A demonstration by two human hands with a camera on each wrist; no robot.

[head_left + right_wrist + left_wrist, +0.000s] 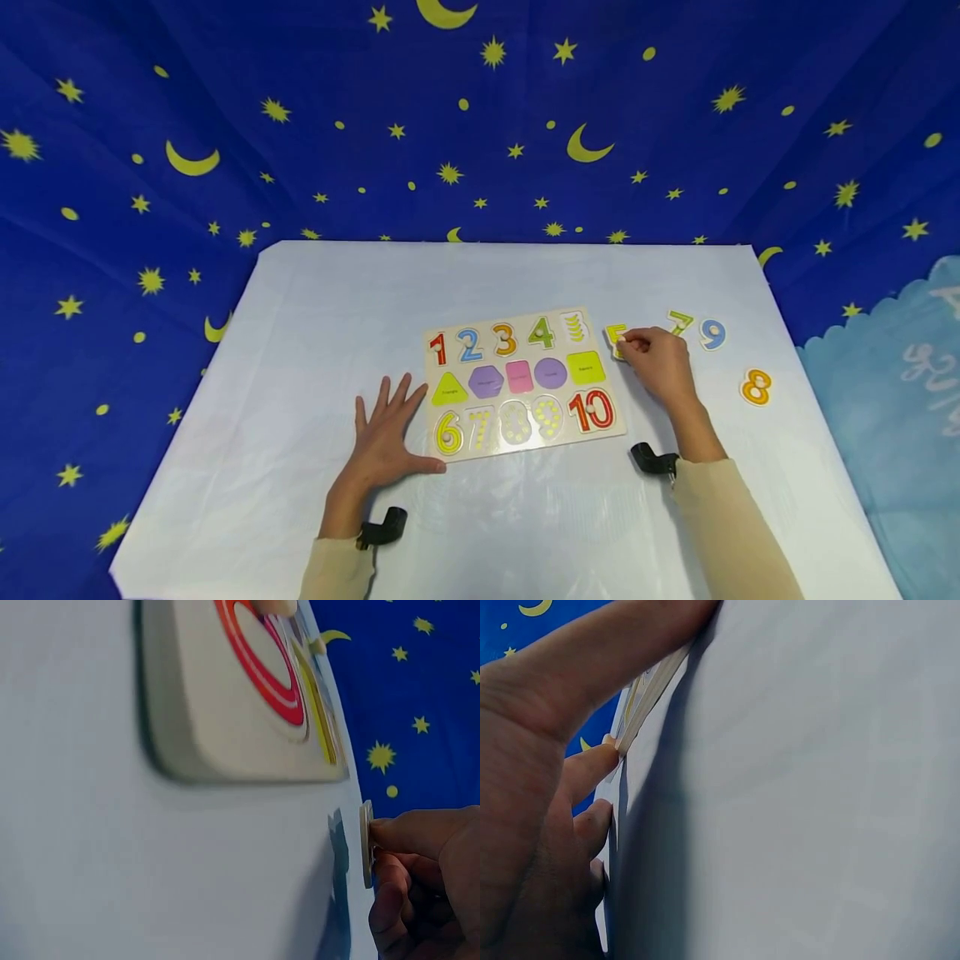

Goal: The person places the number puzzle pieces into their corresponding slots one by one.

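My right hand (660, 367) pinches the yellow number 5 puzzle piece (615, 333) between thumb and fingers, just right of the number puzzle board (487, 340). In the right wrist view this piece (366, 851) appears edge-on above the white surface. My left hand (386, 442) lies with fingers spread at the board's left side, the thumb and index finger touching its edge. Seated in the board are 1, 2, 3, 4, 6 and the red 10 (592, 410). The slots for 5 (575, 327), 7 (481, 429), 8 (516, 422) and 9 (548, 417) show printed patterns.
Beyond my right hand lie a green 7 piece (678, 321), partly hidden by it, and a blue 9 piece (713, 334). An orange 8 piece (756, 387) is farther right. Blue cloth with yellow stars (525, 100) surrounds the white table (337, 308).
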